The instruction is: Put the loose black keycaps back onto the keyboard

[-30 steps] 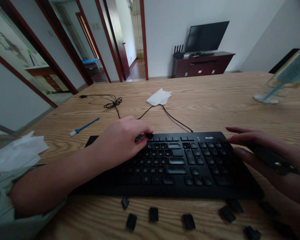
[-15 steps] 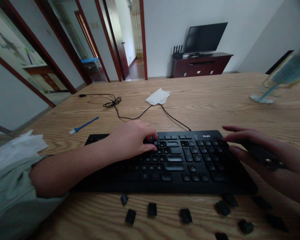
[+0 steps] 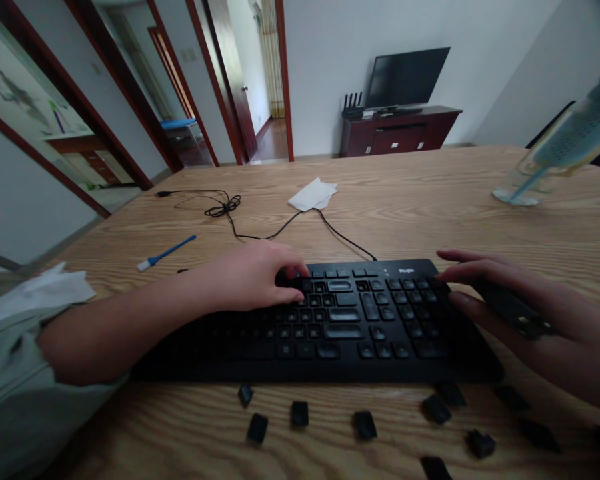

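My left hand point(image 3: 263, 277) reaches over the black keyboard point(image 3: 300, 373), its thumb and curled fingers closed around a dark keycap point(image 3: 306, 285) in the upper rows. Whether that keycap is seated cannot be made out. Bare key sockets point(image 3: 314, 315) show to the right of and below the fingertips. At the keyboard's right edge, my right hand point(image 3: 525, 313) is wrapped around a dark tool with small metal parts point(image 3: 517, 313); its far end is hidden. Loose black keycaps point(image 3: 300, 414) lie in front of the keyboard, several of them toward the right.
A thin black cable point(image 3: 275, 233) winds behind the keyboard past a folded white tissue point(image 3: 314, 193). To the left lie a blue brush point(image 3: 167, 252) and crumpled white paper point(image 3: 55, 287). A clear bottle with a blue-green insert point(image 3: 555, 153) stands at the back right of the wooden table point(image 3: 405, 200).
The view has shifted slightly, so the keyboard and loose keycaps appear a little farther left. Both hands keep nearly the same places over and beside the keyboard.
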Motion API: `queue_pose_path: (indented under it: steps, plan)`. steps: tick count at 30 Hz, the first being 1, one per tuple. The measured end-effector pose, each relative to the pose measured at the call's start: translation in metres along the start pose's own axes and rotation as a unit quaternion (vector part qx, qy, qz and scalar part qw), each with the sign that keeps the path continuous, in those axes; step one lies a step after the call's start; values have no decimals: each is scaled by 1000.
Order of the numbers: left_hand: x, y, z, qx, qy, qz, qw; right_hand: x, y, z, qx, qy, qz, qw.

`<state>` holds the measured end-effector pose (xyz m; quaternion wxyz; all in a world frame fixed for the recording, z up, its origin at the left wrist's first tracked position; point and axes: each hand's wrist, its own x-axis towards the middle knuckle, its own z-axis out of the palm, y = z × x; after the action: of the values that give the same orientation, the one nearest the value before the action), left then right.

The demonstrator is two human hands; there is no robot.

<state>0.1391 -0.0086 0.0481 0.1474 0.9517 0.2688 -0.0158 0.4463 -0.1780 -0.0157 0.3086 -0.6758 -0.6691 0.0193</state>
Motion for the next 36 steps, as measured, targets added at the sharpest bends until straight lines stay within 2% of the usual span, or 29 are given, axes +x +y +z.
queue_pose_path:
  steps: [4, 9, 19, 27, 36]
  plan:
    - [-3, 2, 4, 29, 42, 67, 996, 0, -2, 0, 5, -6, 6, 1000]
    - [-2, 1, 14, 59, 50, 114, 991, 1, -4, 0, 2, -6, 10, 1000]
    - [-6, -5, 16, 2, 64, 57, 996, 1, -2, -2, 1, -6, -13, 1000]
    - [-2, -5, 20, 10, 65, 122, 990, 1, -2, -2, -4, -5, -27, 1000]
    - [-2, -2, 21, 56, 72, 123, 988, 0, -2, -2, -7, -7, -26, 1000]
